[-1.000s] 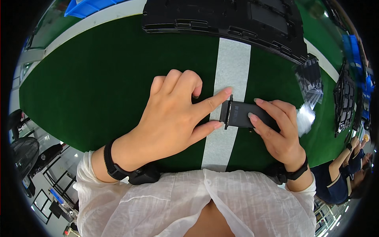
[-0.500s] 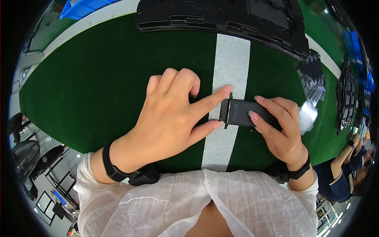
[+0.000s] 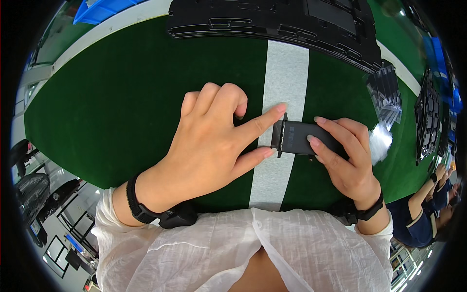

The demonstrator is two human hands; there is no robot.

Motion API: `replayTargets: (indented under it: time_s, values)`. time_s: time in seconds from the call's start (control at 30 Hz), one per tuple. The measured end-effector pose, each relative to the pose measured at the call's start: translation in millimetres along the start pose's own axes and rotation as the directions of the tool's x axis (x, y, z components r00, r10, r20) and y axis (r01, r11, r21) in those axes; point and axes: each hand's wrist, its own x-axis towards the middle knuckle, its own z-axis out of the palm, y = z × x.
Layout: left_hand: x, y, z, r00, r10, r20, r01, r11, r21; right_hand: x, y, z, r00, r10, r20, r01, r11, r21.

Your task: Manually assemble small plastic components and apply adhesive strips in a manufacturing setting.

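Observation:
A flat black rectangular block (image 3: 297, 138), like a phone battery, lies across the pale strip with faint print on its face. A thin black crosspiece (image 3: 282, 136) stands at its left end, with a darker flap beyond it. My left hand (image 3: 209, 131) frames this end: index fingertip at the crosspiece's far end, thumb tip at the near end, other fingers curled. My right hand (image 3: 348, 158) grips the block's right end between fingers and thumb, covering that end.
Stacked black plastic trays (image 3: 272, 22) stand along the far side. Clear plastic film pieces (image 3: 384, 97) lie at the right, with another black tray (image 3: 427, 119) beyond. A pale strip (image 3: 284, 73) crosses the green tabletop (image 3: 121, 97). Other people (image 3: 418, 219) sit at the far right.
Both hands keep nearly the same pose. The block and my right hand have shifted very slightly to the right.

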Motion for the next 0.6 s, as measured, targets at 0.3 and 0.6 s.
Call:
replayTargets:
  time_s: [0.3,0.6]
  values:
    - [0.9,0.8,-0.1,1.0,0.004,-0.001,-0.004,1.0,0.0,0.5,0.5,-0.5,1.0,0.004,0.001,-0.004,1.0,-0.006]
    - [1.1,1.1,-0.9,1.0,0.0,0.008,0.0,1.0,0.005,1.1,0.2,-0.9,1.0,0.004,-0.001,-0.004,1.0,0.003]
